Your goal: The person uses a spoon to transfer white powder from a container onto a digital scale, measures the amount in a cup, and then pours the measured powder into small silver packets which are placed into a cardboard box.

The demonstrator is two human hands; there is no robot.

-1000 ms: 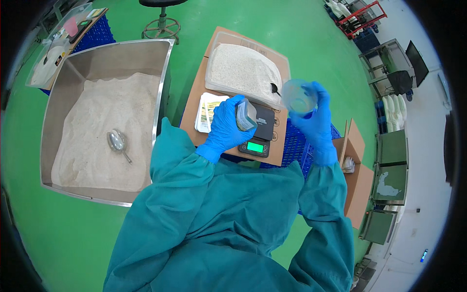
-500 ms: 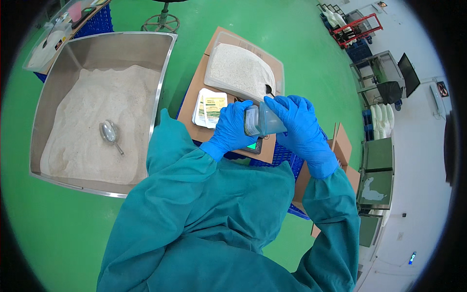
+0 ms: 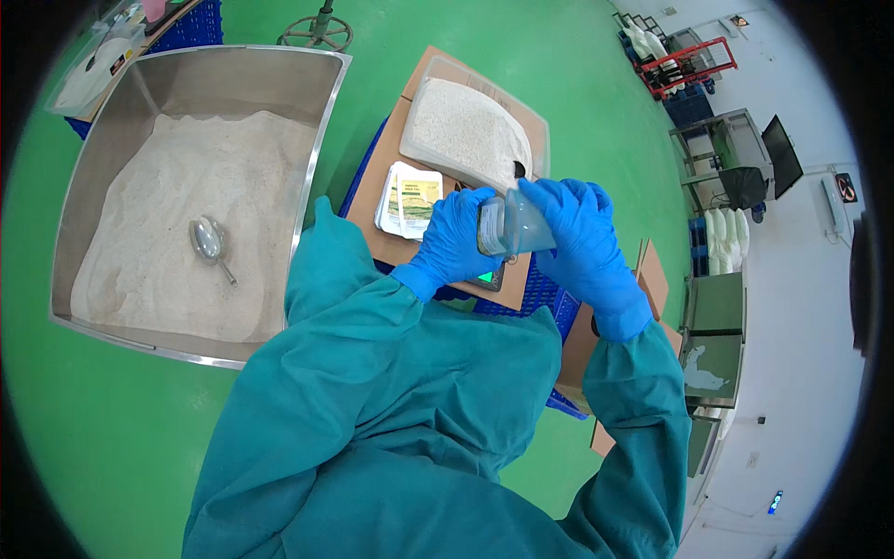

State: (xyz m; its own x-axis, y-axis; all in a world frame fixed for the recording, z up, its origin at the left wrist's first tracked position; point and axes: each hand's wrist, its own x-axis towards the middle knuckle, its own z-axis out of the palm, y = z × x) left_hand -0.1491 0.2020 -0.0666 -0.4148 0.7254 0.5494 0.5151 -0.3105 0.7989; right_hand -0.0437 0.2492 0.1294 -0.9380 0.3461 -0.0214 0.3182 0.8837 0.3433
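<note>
Both my hands wear blue gloves and meet over the front of a cardboard-topped stand. My left hand [image 3: 452, 240] is wrapped round a small labelled container [image 3: 491, 228] that lies tilted on its side. Against its mouth sits a translucent bluish funnel-like cup [image 3: 529, 225], its wide end toward the right. My right hand [image 3: 585, 252] grips that cup, fingers over its top and outer edge. Just beyond my hands is a clear plastic tub of whitish granules [image 3: 470, 130], with a black scoop [image 3: 519, 170] in its near right corner. Flat printed pouches [image 3: 410, 200] lie stacked left of my left hand.
A large steel bin [image 3: 337, 102] of pale sand-like granules stands on the left, a metal scoop [image 3: 210, 242] lying on them. Below my hands a scale with a green display [image 3: 487, 278] shows partly. An open cardboard box [image 3: 575, 359] and blue crate [image 3: 545, 296] stand at the right.
The whole view has shifted slightly. My hands hold the container and the cup as before, and the cup's wide end has turned a little.
</note>
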